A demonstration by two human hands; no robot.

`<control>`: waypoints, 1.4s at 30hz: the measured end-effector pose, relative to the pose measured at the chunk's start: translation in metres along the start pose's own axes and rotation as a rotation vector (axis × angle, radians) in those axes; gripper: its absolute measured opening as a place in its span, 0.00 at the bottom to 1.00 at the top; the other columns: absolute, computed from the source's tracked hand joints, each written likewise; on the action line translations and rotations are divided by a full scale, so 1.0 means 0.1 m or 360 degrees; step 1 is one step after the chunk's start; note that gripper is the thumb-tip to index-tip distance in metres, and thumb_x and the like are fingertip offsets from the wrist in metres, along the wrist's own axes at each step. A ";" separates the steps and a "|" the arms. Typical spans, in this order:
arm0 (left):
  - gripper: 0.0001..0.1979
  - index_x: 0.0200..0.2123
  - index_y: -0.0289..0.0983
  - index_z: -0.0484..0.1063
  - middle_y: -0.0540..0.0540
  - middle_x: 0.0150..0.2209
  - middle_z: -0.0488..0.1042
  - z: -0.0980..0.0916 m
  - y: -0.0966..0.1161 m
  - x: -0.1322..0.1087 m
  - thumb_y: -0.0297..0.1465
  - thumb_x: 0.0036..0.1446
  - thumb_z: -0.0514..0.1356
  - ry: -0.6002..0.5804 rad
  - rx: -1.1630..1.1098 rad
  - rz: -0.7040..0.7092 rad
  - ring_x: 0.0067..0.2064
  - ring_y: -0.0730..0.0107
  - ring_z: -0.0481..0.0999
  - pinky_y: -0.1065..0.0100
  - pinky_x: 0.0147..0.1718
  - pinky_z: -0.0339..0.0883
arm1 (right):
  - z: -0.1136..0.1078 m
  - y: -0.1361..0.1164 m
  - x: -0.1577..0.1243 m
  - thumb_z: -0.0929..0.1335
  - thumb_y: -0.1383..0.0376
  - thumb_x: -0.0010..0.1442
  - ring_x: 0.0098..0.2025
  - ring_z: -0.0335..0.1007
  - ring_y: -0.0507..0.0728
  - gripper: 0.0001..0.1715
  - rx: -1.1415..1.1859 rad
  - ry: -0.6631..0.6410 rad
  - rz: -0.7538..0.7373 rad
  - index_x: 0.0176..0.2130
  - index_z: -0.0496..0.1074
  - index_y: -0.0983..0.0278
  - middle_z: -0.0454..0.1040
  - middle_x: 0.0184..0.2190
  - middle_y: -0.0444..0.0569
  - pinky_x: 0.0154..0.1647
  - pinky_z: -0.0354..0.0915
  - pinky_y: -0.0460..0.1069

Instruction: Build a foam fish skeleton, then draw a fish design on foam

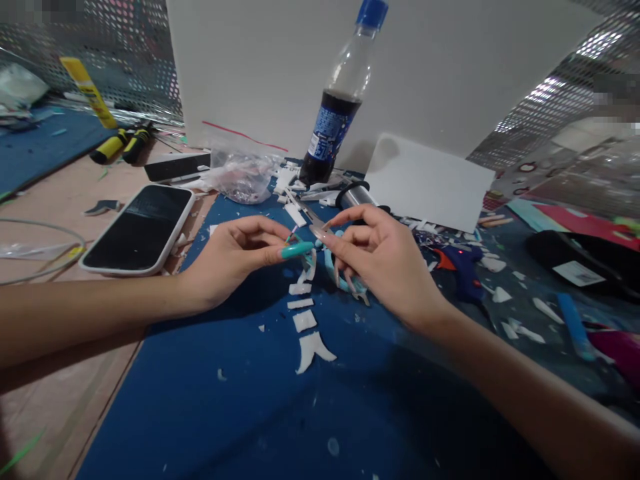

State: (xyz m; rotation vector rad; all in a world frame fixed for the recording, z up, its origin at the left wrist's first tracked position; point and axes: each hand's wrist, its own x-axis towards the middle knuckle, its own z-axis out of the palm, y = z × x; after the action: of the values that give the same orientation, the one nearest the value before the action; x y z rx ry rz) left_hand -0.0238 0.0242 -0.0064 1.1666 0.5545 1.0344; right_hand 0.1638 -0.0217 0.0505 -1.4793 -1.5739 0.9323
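Observation:
Over the blue mat (225, 400), my left hand (245, 257) has its thumb and fingers pinched together. Thin coloured strands show at the fingertips, too small to name; a long teal nail covers part of them. My right hand (380, 260) faces it, thumb and forefinger also pressed together; what lies between them is hidden. Below the hands, flat white cut pieces (305, 321) lie in a line that ends in a forked, tail-shaped piece (315, 350). A pale-blue tool (342, 283) with a metal tip lies partly behind my right fingers.
Behind the hands stands a cola bottle (330, 127), near a plastic zip bag (245, 173) and a wire spool (357, 195). A phone (143, 227) lies left. To the right are a blue glue gun (465, 270), white scraps and a black item (583, 263) with a label.

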 end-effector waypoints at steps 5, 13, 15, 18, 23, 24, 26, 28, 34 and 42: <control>0.03 0.28 0.40 0.79 0.53 0.29 0.77 -0.01 -0.02 0.00 0.26 0.50 0.68 -0.0126 0.0105 0.0084 0.32 0.81 0.74 0.79 0.34 0.69 | 0.06 0.00 -0.03 0.67 0.61 0.63 0.13 0.57 0.45 0.09 -0.0011 -0.0130 -0.0013 0.39 0.66 0.64 0.61 0.12 0.34 0.13 0.54 0.41; 0.04 0.27 0.38 0.78 0.49 0.40 0.69 0.00 0.03 0.00 0.24 0.48 0.68 -0.0435 0.0538 0.0150 0.47 0.71 0.70 0.68 0.51 0.62 | 0.12 0.05 -0.06 0.66 0.61 0.64 0.15 0.58 0.45 0.10 0.0139 -0.0323 0.0036 0.42 0.61 0.63 0.63 0.16 0.34 0.15 0.54 0.42; 0.04 0.27 0.38 0.77 0.48 0.41 0.69 0.01 0.04 0.00 0.24 0.49 0.67 -0.0504 0.0594 0.0132 0.50 0.68 0.69 0.66 0.52 0.61 | 0.13 0.06 -0.06 0.67 0.62 0.63 0.15 0.58 0.45 0.14 0.0130 -0.0296 0.0024 0.45 0.59 0.63 0.63 0.17 0.34 0.15 0.55 0.42; 0.03 0.28 0.37 0.76 0.47 0.41 0.72 0.02 0.05 0.01 0.25 0.52 0.65 -0.0627 0.0621 0.0102 0.50 0.67 0.71 0.66 0.50 0.64 | 0.12 0.05 -0.07 0.69 0.62 0.61 0.16 0.58 0.46 0.21 0.0100 -0.0267 -0.0023 0.49 0.58 0.63 0.63 0.17 0.33 0.17 0.56 0.43; 0.03 0.28 0.35 0.74 0.50 0.29 0.74 0.05 0.10 -0.02 0.25 0.54 0.63 -0.0828 0.0690 -0.0001 0.33 0.75 0.73 0.71 0.36 0.68 | 0.10 0.04 -0.06 0.67 0.59 0.63 0.16 0.57 0.47 0.15 -0.0071 -0.0345 -0.0073 0.46 0.63 0.64 0.61 0.14 0.34 0.18 0.53 0.44; 0.03 0.28 0.35 0.74 0.51 0.29 0.74 0.06 0.11 -0.03 0.25 0.55 0.63 -0.0844 0.0713 0.0020 0.32 0.76 0.72 0.72 0.36 0.67 | 0.10 0.04 -0.06 0.66 0.59 0.63 0.16 0.57 0.47 0.14 -0.0089 -0.0360 -0.0073 0.46 0.64 0.64 0.61 0.14 0.34 0.17 0.52 0.45; 0.04 0.27 0.36 0.74 0.50 0.31 0.74 0.06 0.12 -0.04 0.25 0.54 0.63 -0.0821 0.0783 0.0116 0.34 0.75 0.72 0.72 0.37 0.67 | 0.11 0.03 -0.07 0.64 0.59 0.65 0.16 0.54 0.47 0.13 -0.0109 -0.0407 -0.0069 0.46 0.64 0.64 0.60 0.15 0.35 0.17 0.49 0.45; 0.04 0.27 0.36 0.74 0.49 0.34 0.73 0.07 0.13 -0.04 0.25 0.54 0.64 -0.0796 0.0838 0.0208 0.37 0.73 0.72 0.71 0.38 0.67 | 0.12 0.03 -0.09 0.62 0.58 0.67 0.16 0.52 0.47 0.14 -0.0120 -0.0451 -0.0066 0.48 0.62 0.63 0.61 0.16 0.35 0.17 0.47 0.45; 0.05 0.26 0.35 0.73 0.50 0.27 0.73 0.07 0.12 -0.07 0.26 0.55 0.63 -0.0730 0.0879 0.0253 0.30 0.76 0.71 0.74 0.33 0.66 | 0.12 -0.03 -0.09 0.60 0.60 0.68 0.16 0.56 0.47 0.11 0.0042 -0.0469 0.0082 0.46 0.61 0.64 0.60 0.17 0.35 0.16 0.54 0.44; 0.02 0.29 0.37 0.76 0.47 0.36 0.72 0.05 0.11 -0.08 0.28 0.54 0.64 -0.0661 0.1069 0.0398 0.40 0.71 0.73 0.71 0.41 0.67 | 0.09 -0.04 -0.06 0.69 0.59 0.61 0.14 0.56 0.45 0.15 0.0095 -0.0278 0.0046 0.44 0.63 0.64 0.63 0.15 0.33 0.15 0.53 0.43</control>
State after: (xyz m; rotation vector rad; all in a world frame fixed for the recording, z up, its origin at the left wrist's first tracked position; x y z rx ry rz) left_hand -0.0272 0.0147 0.0045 2.0295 0.4373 0.7890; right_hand 0.1543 -0.0278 0.0500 -1.4141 -1.6372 1.1412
